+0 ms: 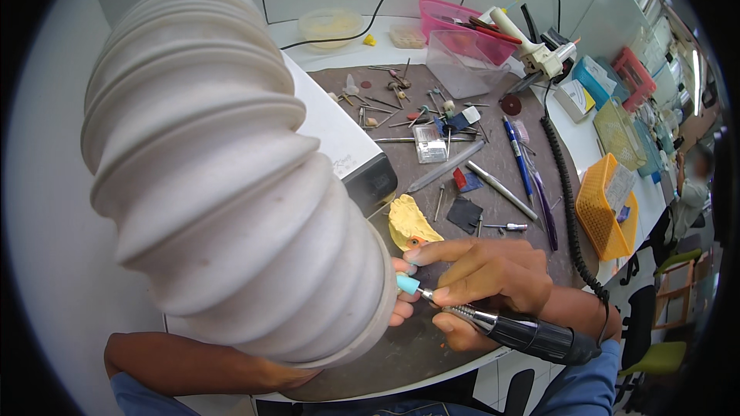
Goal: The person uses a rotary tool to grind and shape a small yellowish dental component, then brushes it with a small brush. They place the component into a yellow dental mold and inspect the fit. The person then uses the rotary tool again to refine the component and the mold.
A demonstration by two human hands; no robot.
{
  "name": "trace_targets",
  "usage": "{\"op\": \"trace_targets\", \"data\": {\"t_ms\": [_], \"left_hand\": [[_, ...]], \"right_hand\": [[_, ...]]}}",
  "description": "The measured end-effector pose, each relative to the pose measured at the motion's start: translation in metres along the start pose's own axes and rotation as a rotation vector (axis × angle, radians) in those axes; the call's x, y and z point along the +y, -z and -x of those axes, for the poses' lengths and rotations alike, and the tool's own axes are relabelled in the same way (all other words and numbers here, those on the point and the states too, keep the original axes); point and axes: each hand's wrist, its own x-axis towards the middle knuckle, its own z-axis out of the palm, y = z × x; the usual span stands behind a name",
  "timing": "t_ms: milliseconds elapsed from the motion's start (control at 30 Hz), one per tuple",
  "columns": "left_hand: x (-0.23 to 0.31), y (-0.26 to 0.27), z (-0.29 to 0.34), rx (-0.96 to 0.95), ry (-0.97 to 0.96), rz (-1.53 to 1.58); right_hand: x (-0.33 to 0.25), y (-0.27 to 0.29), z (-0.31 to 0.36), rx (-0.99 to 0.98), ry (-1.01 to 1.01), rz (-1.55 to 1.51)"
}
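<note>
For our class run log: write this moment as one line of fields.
right hand: grips rotary handpiece | left hand: mostly hidden behind ribbed hose | tip: light blue bit | nearby: yellow dental cast

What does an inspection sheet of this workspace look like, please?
Surface: brown mat on a white bench.
Job's things: handpiece with blue tip; yellow cast lies beside.
Clutter: burs, pens, pink box, orange basket.
Hands: right hand grips the handpiece; left hand mostly hidden behind the white hose.
Cables: coiled black cord.
Surroundings: chairs, a person at far right.
</note>
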Motion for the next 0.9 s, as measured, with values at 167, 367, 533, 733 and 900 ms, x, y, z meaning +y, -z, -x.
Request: {"op": "trace_targets", "data": {"t_ms": [167, 367, 533, 733, 900], "left_hand": [[-0.001, -0.001, -0.002, -0.007, -0.021, 0.006], [-0.002, -0.009, 0.000, -0.031, -0.083, -0.022], [-0.005, -0.009, 0.001, 0.041, -0.125, -0.168], [-0.006, -0.010, 0.000, 0.095, -0.110, -0.271], [-0.007, -0.005, 0.002, 0.086, -0.066, -0.128]], "right_hand": [[-0.003, 0.003, -0.001, 0.000, -0.037, 0.040], [-0.008, 0.004, -0.001, 0.016, -0.042, -0.022], [-0.005, 0.002, -0.001, 0.061, -0.063, -0.086], [-0.007, 0.005, 0.002, 0.018, -0.057, -0.041], [-0.007, 0.002, 0.001, 0.034, -0.058, -0.021]]}}
